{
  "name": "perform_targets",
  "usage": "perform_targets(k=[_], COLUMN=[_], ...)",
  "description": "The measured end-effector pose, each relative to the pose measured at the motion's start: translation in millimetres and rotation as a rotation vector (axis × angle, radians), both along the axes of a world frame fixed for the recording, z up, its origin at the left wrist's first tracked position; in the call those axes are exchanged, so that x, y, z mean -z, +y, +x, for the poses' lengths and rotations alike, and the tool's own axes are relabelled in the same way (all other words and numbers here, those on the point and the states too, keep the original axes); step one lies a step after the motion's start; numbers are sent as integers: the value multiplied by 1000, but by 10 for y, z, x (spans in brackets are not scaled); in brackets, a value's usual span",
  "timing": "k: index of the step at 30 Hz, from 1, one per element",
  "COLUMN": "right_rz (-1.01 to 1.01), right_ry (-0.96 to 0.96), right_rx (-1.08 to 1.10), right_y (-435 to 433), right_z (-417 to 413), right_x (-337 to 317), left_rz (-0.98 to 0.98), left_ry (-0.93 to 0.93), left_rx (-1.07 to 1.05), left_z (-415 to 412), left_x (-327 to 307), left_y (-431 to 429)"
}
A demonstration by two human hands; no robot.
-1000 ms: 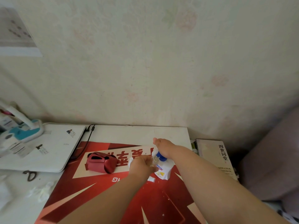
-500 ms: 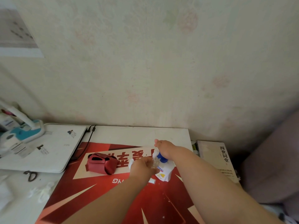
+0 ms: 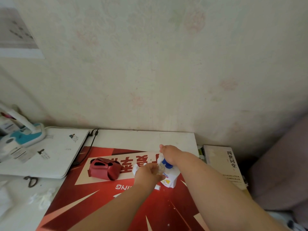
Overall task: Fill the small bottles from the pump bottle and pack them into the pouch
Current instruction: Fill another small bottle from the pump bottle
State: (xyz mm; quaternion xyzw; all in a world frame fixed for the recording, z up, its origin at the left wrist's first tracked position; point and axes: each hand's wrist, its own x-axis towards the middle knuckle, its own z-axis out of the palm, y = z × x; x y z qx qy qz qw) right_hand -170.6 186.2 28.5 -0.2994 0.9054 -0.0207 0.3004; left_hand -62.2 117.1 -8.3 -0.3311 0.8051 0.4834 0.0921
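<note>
A home desk corner: floral wallpaper (image 3: 150, 64), a desk lamp (image 3: 26, 136), laptop (image 3: 50, 155) and book (image 3: 221, 165).

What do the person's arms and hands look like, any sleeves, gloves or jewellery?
The left forearm and right forearm are bare right to the picture's lower edge, with no sleeve in view. The left hand and right hand wear no gloves, and no watch or bracelet shows. The fingers are too small and hidden to tell about rings.
</note>
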Motion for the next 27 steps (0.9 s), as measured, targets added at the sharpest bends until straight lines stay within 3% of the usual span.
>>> perform_targets(k=[27], right_rz=[97], right_ry=[47], right_rx=[-25], right_y=[-28], right_z=[-20], right_x=[195], left_rz=[-1], left_ry=[4], left_rx=[1], left_z=[8], left_x=[60], left_y=[-16])
